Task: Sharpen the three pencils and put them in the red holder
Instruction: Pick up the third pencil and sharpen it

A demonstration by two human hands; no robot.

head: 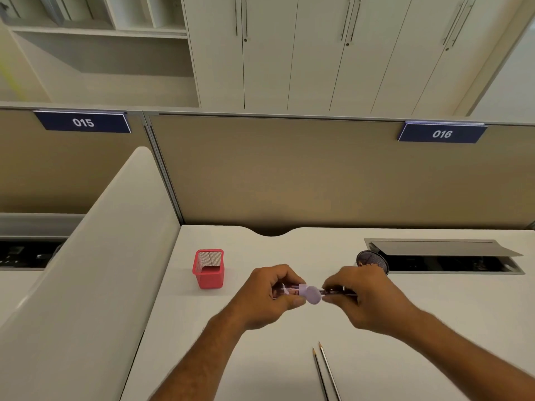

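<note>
Head view: left hand (pixel 270 295) clenched on lilac sharpener (pixel 308 293), right hand (pixel 359 296) pinching pencil (pixel 335 291) pushed into it. Left of the grip, red mesh holder (pixel 209 269), contents unclear. Nearer than the grip, two pencils (pixel 325 371) flat on desk (pixel 289 357). Behind right hand, dark mesh cup (pixel 372 260).

I'm wearing no sleeves; my forearms are showing bare. My left hand (pixel 270 296) and right hand (pixel 364 299) are wearing no gloves or rings.
</note>
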